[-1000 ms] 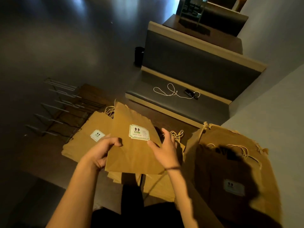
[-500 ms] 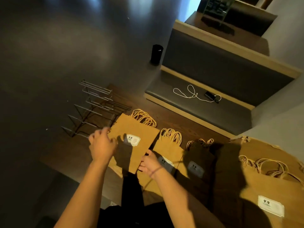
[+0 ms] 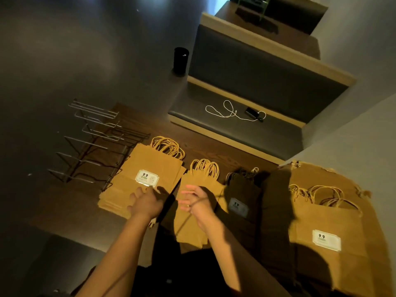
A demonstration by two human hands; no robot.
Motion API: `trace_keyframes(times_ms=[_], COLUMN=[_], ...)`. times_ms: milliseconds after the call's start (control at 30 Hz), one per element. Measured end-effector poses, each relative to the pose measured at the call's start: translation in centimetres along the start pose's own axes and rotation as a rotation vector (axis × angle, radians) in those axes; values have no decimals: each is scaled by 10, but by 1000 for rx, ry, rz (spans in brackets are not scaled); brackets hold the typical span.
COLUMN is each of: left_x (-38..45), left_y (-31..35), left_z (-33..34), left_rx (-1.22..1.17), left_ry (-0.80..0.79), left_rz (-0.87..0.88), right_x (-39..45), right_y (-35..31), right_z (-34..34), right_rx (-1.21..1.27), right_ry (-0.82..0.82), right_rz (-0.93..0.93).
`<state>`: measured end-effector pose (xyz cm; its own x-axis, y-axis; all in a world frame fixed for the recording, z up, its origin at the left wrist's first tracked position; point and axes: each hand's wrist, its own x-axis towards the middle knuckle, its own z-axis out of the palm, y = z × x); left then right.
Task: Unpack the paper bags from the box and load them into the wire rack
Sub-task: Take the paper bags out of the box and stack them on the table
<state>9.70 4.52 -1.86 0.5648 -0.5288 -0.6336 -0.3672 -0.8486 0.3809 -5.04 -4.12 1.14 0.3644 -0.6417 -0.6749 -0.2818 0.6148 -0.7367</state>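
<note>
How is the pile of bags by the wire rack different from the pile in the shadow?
The pile by the wire rack is lit bright tan; the shadowed pile looks dark brown. The lit pile's label reads 9.9 clearly; the shadowed one's is dim. The left hand rests on the lit pile only. Both lie flat, handles pointing away.

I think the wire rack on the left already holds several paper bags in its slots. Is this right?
Not quite. In the head view, the wire rack holds no bags; its slots are bare. The paper bags lie in stacks on the table beside it.
</note>
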Motion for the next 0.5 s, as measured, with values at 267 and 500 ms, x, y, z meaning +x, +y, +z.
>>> trace_keyframes(times_ms=[267,500], left_x=[-75,-162], left_y=[166,264], left_z=[18,116], left_rx=[-443,-631], left_ry=[9,-259], left_rz=[445,636], right_x=[-103,-94], right_y=[-71,-8], right_z=[-188,-412], right_rx=[3,-833], right_ry=[473,767], right_rz=[-401,57])
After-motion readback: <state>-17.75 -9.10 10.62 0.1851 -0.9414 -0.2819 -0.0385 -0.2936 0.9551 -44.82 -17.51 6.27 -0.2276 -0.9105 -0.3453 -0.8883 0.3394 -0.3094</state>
